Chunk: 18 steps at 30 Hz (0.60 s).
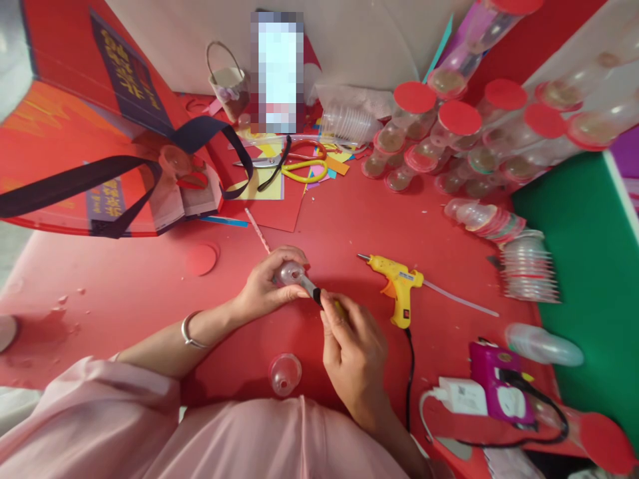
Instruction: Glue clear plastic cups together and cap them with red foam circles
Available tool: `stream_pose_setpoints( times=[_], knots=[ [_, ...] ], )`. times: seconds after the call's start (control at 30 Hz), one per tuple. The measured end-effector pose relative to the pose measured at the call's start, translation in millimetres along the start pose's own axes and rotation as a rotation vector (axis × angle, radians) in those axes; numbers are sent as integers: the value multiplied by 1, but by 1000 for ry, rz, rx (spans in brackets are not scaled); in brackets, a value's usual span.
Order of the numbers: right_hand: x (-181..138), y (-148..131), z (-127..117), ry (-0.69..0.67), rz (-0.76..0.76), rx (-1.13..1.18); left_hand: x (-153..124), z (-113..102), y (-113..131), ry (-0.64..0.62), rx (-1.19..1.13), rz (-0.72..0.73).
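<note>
My left hand (pixel 264 286) is closed around a small clear plastic dome cup (pixel 287 271) that has a hole in it. In the fingers of my right hand (pixel 354 349) is a utility knife (pixel 315 293) with a grey blade, a black collar and a yellow handle mostly hidden by the hand. The blade reaches the dome cup beside its hole. Nearer my body, a second clear dome cup (pixel 285 374) with a hole rests on the red table (pixel 219 362). A pink patterned straw (pixel 257 230) lies just beyond my left hand.
On the right lie a yellow glue gun (pixel 398 286) with its cord, stacked clear cups (pixel 529 267) and a purple power strip (pixel 502 382). Several hourglass-like cup pairs (pixel 418 136) stand behind. Scissors (pixel 304 171), paper scraps, a red disc (pixel 202 259) and a large red bag (pixel 60 126) are at the left and back.
</note>
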State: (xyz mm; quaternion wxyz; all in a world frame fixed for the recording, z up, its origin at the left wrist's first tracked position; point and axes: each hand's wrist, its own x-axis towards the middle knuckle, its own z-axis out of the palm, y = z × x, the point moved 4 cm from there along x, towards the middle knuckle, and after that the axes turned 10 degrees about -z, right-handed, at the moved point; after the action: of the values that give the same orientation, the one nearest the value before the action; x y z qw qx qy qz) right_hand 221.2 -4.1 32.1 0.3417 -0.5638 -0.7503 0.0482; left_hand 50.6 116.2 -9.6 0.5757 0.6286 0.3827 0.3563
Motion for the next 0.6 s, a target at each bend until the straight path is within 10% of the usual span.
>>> stream_pose_setpoints(
  times=[0.6],
  knots=[
    [-2,0,-1,-23,26,22,-1,-1,0,-23,-12,-4]
  ],
)
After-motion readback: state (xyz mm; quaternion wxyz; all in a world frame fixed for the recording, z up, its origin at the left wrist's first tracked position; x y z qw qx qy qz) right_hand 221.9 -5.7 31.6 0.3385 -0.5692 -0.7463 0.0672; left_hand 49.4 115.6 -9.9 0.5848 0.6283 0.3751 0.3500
